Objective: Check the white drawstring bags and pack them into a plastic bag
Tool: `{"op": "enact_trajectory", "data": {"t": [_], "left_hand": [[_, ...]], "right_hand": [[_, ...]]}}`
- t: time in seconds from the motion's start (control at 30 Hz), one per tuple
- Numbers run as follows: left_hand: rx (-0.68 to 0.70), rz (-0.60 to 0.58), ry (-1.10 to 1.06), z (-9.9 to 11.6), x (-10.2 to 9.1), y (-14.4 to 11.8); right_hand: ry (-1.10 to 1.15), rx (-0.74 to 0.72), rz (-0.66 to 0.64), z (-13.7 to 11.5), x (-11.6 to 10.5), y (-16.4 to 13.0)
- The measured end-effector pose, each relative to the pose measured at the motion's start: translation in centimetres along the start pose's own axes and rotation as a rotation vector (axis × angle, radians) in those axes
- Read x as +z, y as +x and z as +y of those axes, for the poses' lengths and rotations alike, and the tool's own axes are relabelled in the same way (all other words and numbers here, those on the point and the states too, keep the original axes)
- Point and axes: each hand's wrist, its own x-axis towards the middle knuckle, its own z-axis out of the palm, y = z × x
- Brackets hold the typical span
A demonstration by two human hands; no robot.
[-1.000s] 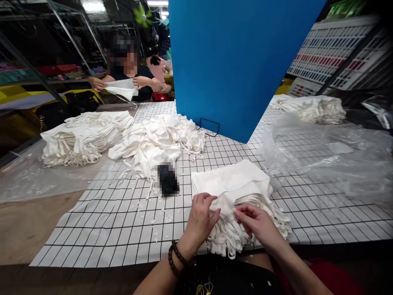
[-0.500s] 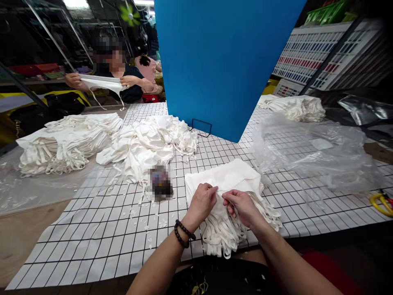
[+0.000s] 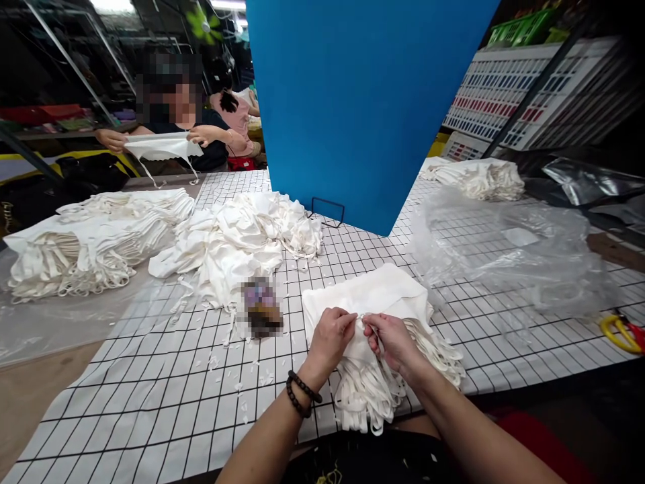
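Observation:
A stack of white strappy garments (image 3: 370, 286) lies in front of me, with many thin straps (image 3: 365, 396) hanging in loops toward the table's front edge. Over the top garment, my left hand (image 3: 330, 339) is closed, thumb and forefinger pinching the white fabric at its middle. My right hand (image 3: 393, 339) pinches the same spot from the other side, the two sets of fingertips almost touching. What exactly lies between the fingertips is too small to make out. Two dark beaded bracelets circle my left wrist.
A loose heap of white garments (image 3: 236, 235) and a neater stack (image 3: 95, 235) lie left. A blue board (image 3: 363, 114) stands ahead. Crumpled clear plastic (image 3: 508, 249) and yellow-handled scissors (image 3: 619, 334) are right. Across the table, a co-worker (image 3: 211, 144) holds up a white garment.
My fingertips have come closer together over the fabric, the right hand shifting slightly left. The co-worker's garment hangs a little lower. The whole view has shifted slightly.

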Motion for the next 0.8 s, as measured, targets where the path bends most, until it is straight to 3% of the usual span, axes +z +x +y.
{"op": "enact_trajectory", "data": {"t": [0.37, 0.6, 0.8], "left_hand": [[0.02, 0.001, 0.028, -0.1, 0.2, -0.4], [-0.005, 0.012, 0.063, -0.1, 0.6, -0.5], [-0.01, -0.028, 0.088, 0.4, 0.0, -0.6]], "right_hand": [[0.006, -0.034, -0.022, 0.4, 0.1, 0.0], [-0.167, 0.008, -0.119, 0.1, 0.0, -0.3], [-0.405, 0.009, -0.227, -0.7, -1.9, -1.6]]}}
